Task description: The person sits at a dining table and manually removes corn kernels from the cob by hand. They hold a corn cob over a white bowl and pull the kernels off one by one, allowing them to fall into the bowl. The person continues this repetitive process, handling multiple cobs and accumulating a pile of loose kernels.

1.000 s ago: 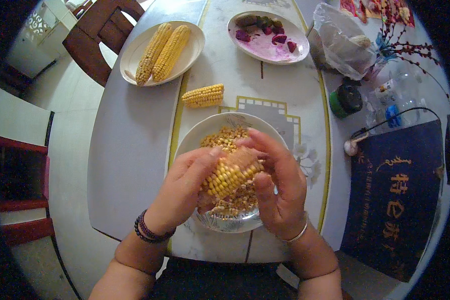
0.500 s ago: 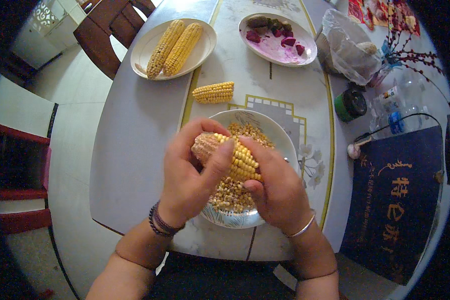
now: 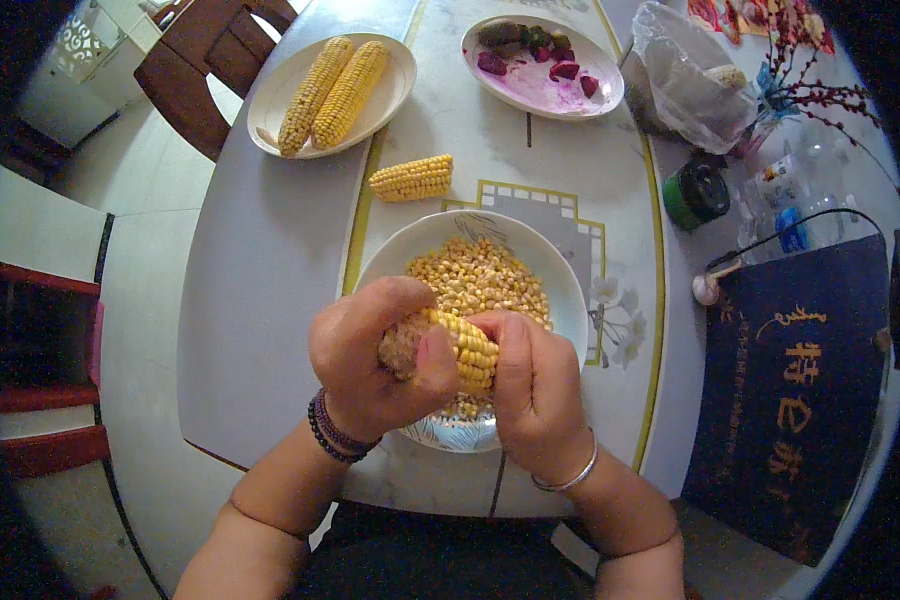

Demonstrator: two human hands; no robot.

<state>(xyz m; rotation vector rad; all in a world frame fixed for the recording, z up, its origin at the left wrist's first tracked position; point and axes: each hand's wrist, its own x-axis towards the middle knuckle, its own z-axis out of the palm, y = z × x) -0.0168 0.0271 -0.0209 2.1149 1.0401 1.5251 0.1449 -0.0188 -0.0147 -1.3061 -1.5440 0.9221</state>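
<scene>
Both my hands are closed around a partly stripped corn cob (image 3: 472,350) held over the near part of a plate. My left hand (image 3: 375,350) wraps the bare, brownish end, its thumb lying along the cob. My right hand (image 3: 540,385) grips the end that still carries yellow kernels, thumb and fingers pressed on it. Beneath them, the white patterned plate (image 3: 567,300) holds a heap of loose corn kernels (image 3: 480,280); my hands hide its near left part. A short piece of corn (image 3: 412,179) lies on the table just beyond the plate.
Two whole corn cobs (image 3: 335,95) rest on an oval plate (image 3: 395,90) at the far left. A second plate (image 3: 530,95) farther right holds dark red chunks. Along the right stand a plastic bag (image 3: 685,85), a green-black jar (image 3: 697,194), garlic (image 3: 707,288) and a dark printed bag (image 3: 795,400).
My hands and the cob have shifted left and slightly down, uncovering more of the kernels. My left fingers curl more tightly, and my right hand has closed nearer the cob's end.
</scene>
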